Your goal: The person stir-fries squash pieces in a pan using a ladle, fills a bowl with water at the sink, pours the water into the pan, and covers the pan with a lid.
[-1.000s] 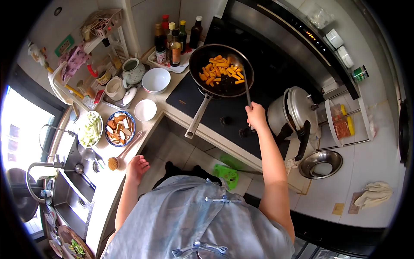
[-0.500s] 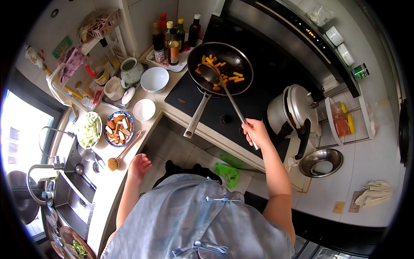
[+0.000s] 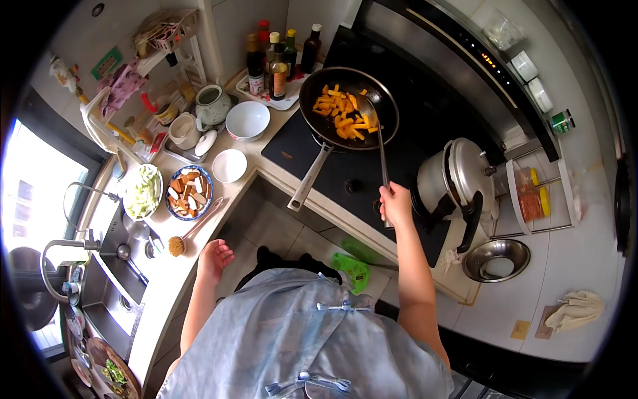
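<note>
My right hand is wrapped round the handle of a long metal cooking ladle. The ladle's head rests in the right part of a black frying pan, against orange-yellow strips of food. The pan sits on the black stove, its long handle pointing toward me and untouched. My left hand hangs beside the counter edge with loosely curled, parted fingers and holds nothing. Closest to it is a round brown scrub brush lying on the counter.
A patterned plate of brown and white pieces, a plate of pale green slices and white bowls stand on the left counter. Sauce bottles are behind. A pressure cooker sits right of the pan. The sink is far left.
The ladle's head has moved from the pan's left to its right side, and the food strips are now bunched near the middle. My right hand shifted slightly; the view also turned a little.
</note>
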Tool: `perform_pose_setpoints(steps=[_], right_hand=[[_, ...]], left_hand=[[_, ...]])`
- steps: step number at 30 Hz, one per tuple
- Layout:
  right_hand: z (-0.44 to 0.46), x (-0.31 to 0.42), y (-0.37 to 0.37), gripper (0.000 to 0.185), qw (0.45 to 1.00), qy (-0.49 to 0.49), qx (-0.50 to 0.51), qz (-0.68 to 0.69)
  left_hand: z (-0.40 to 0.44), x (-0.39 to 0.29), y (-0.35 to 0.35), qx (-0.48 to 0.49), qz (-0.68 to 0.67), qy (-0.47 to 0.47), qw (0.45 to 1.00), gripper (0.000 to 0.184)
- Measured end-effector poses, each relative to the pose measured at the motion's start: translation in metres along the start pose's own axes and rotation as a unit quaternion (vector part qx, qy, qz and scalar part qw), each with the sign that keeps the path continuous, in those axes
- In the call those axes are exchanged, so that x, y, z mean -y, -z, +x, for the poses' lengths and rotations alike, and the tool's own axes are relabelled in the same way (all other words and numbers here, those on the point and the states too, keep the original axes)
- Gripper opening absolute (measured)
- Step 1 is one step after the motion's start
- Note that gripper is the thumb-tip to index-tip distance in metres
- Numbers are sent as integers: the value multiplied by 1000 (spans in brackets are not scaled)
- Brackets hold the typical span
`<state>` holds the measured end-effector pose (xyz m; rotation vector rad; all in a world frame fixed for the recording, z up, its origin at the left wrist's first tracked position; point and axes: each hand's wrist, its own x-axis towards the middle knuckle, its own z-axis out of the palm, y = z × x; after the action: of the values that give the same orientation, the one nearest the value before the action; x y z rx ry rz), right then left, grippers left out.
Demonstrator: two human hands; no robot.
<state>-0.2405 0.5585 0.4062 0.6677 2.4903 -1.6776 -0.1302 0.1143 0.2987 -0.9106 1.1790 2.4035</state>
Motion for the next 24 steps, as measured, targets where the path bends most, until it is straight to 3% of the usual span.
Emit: perform_pose_setpoints(steps=[2, 6, 10, 12, 16, 18, 20, 22, 24], right_hand=[[-3, 2, 8, 15, 996, -10, 22, 90], [23, 10, -2, 15, 997, 25, -51, 58], [65, 23, -14, 21, 986, -13, 19, 163], [73, 33, -21, 21, 989, -4, 65, 133], [45, 52, -12, 14, 976, 95, 98, -169], [50, 21, 14, 24, 854, 374, 18, -361], [17, 43, 41, 37, 791, 267, 39, -549], [-1, 49, 65, 38, 701, 310, 23, -642], [-10, 49, 82, 40, 692, 281, -7, -665]], left_hand=[[-2, 0, 1, 4, -7, 2, 1000, 16], [1, 1, 1, -4, -7, 7, 1000, 16], [-1, -1, -4, 1, 8, 6, 1000, 16], [-1, -2, -5, 1, 13, 5, 1000, 16], [-2, -5, -7, 0, 13, 7, 1000, 17], [-2, -5, -7, -1, 8, 9, 1000, 17], [0, -5, -4, -1, -3, 13, 1000, 17], [3, -4, -2, -6, -1, 15, 1000, 17], [6, -4, -2, -5, 2, 15, 1000, 16]])
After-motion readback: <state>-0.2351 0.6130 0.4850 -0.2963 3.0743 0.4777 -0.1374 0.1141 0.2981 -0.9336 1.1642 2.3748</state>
